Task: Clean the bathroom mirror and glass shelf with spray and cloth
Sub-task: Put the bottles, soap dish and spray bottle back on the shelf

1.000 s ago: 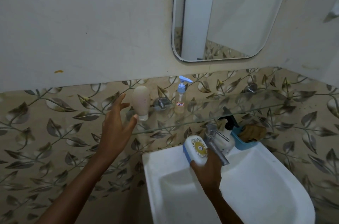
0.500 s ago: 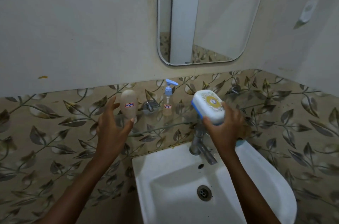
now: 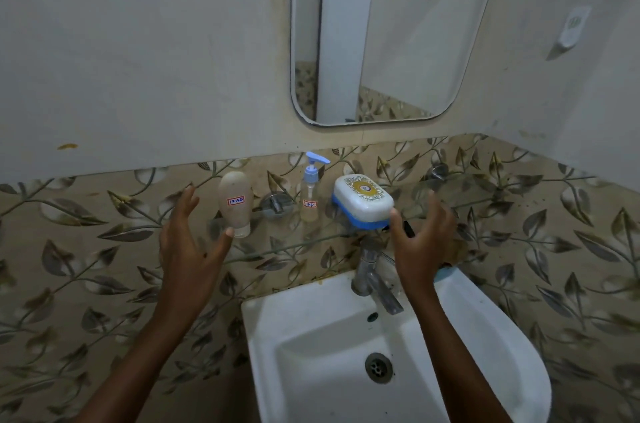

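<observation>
A rounded mirror hangs on the wall above a clear glass shelf. On the shelf stand a beige tube upside down on its cap, a small pump bottle with a blue head, and a white and blue soap box. My left hand is open beside the tube, thumb tip near its cap. My right hand is open just right of the soap box, thumb touching its edge. The black tip of a spray bottle peeks out behind my right hand. No cloth shows clearly.
A white basin with a steel tap sits below the shelf. Chrome shelf brackets hold the glass to the leaf-patterned tiles. A blue tray edge shows behind my right wrist.
My right hand lifted the soap box from the basin edge up onto the glass shelf and let go. My left hand stayed open by the tube. The camera tilted down a little.
</observation>
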